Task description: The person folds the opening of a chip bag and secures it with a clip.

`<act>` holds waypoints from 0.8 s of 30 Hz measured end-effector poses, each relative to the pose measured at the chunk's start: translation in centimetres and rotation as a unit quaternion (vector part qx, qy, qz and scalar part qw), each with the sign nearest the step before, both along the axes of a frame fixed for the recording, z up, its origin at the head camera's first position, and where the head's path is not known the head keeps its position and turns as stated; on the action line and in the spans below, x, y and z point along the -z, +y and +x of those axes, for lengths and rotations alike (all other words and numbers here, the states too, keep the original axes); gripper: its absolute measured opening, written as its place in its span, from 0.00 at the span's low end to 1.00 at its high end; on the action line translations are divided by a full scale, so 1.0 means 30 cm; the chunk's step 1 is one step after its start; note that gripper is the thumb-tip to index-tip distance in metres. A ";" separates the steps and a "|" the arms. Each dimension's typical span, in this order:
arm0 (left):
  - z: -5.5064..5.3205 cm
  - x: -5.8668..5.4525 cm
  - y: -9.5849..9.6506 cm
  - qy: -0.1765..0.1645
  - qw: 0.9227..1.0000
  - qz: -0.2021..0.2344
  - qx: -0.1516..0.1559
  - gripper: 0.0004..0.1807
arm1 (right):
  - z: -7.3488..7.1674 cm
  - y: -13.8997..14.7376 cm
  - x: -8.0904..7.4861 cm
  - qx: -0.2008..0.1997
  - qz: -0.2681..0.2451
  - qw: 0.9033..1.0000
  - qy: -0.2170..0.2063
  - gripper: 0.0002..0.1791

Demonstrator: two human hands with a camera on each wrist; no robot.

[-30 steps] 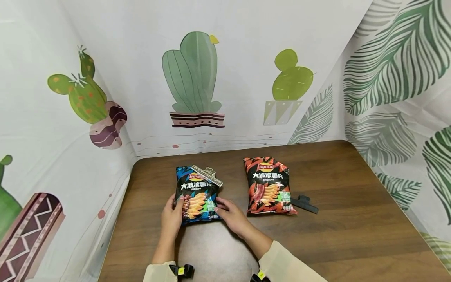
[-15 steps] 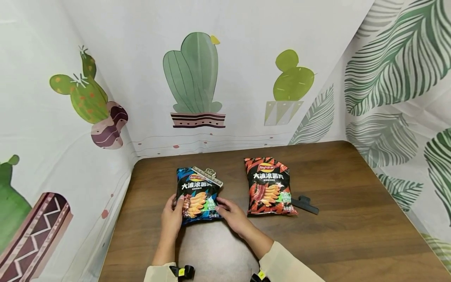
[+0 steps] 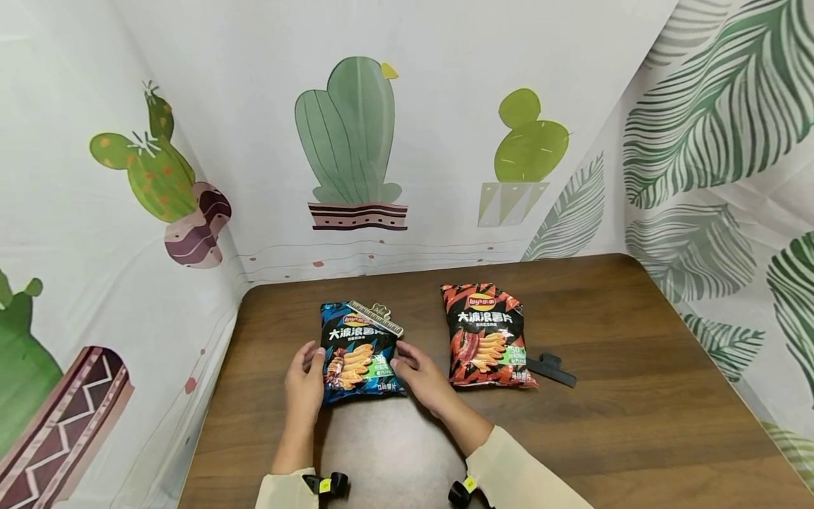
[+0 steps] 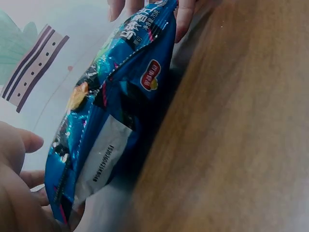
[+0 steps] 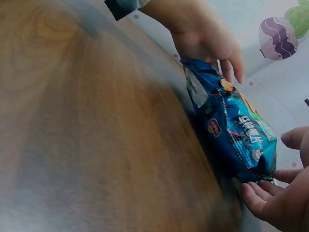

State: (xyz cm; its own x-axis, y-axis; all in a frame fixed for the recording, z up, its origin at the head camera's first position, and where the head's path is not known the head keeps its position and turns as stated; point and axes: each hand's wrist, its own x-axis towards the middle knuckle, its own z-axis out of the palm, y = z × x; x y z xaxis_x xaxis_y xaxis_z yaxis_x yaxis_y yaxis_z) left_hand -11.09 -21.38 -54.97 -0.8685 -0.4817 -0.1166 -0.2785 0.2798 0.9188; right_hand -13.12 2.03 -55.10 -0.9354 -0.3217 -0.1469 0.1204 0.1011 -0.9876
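A blue-and-black potato chip bag (image 3: 356,364) lies face up on the left of the table in the head view. Across its top right corner sits a pale clip with a piano-key pattern (image 3: 376,318). My left hand (image 3: 304,382) is at the bag's left edge, its thumb lifted off the front and the other fingertips partly hidden beside the edge. On the other side, my right hand (image 3: 425,378) has its fingertips at the right edge. In the right wrist view, its thumb (image 5: 293,137) stands apart from the bag.
To the right lies a red-and-black chip bag (image 3: 486,339) with its top right corner folded down. A dark grey clip (image 3: 552,369) rests close beside it. The wooden table (image 3: 636,424) meets a cactus-print cloth (image 3: 439,141) at the back.
Both hands have loosened from the blue chip bag. My left hand has moved slightly left, and its thumb has come off the bag's front. The bags and clips stay put.
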 end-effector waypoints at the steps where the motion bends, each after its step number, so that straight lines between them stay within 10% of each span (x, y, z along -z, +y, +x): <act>1: -0.001 -0.005 0.001 0.006 1.000 0.005 -0.005 0.26 | -0.005 -0.001 -0.003 0.002 -0.002 1.000 -0.001 0.31; 17: 0.024 -0.126 0.073 0.104 0.994 -0.014 -0.008 0.19 | 0.010 0.025 -0.206 0.032 0.026 0.997 0.060 0.26; 24: 0.025 -0.145 0.130 0.108 0.994 0.019 0.029 0.19 | -0.046 0.038 -0.091 0.068 0.016 0.995 0.077 0.25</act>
State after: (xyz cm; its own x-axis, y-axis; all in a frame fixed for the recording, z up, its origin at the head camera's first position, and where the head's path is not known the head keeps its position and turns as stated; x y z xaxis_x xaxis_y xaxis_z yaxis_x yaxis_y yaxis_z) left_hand -10.35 -17.49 -50.61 -0.9013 -0.4292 0.0584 -0.0579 0.2530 0.9657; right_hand -14.52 3.17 -52.36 -0.9820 -0.1886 -0.0072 -0.0170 0.1266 -0.9918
